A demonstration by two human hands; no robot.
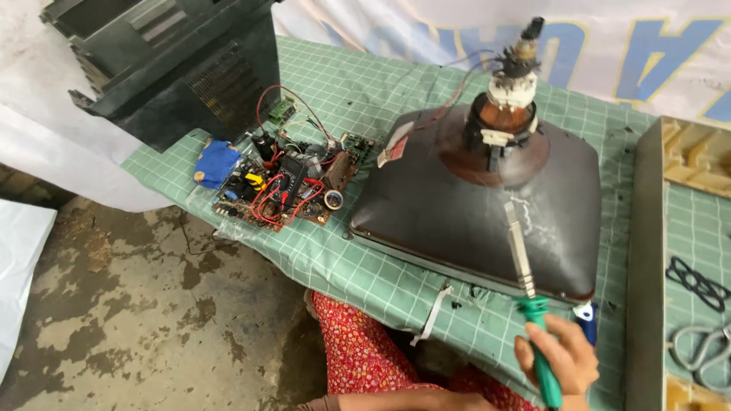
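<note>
My right hand [560, 356] grips the green handle of a long screwdriver [521, 251] near the table's front edge. Its metal shaft points away from me and lies over the dark funnel of a picture tube [457, 205]. The tube rests face down on a green grid mat [358, 266], its neck [516, 72] with copper coil and wires sticking up. Left of the tube lies a brown circuit board [285, 186] with red wires and black parts. Only a strip of forearm [396, 401] shows at the bottom edge, over red patterned cloth; my left hand is out of view.
A black plastic set casing [175, 61] stands at the back left. On the right is a wooden-edged tray [647, 251] with a black chain-like piece [697, 283] and metal loops [704, 350]. A small blue object [588, 318] and a white strip [431, 312] lie by the front edge. Stained concrete floor [137, 320] lies to the left.
</note>
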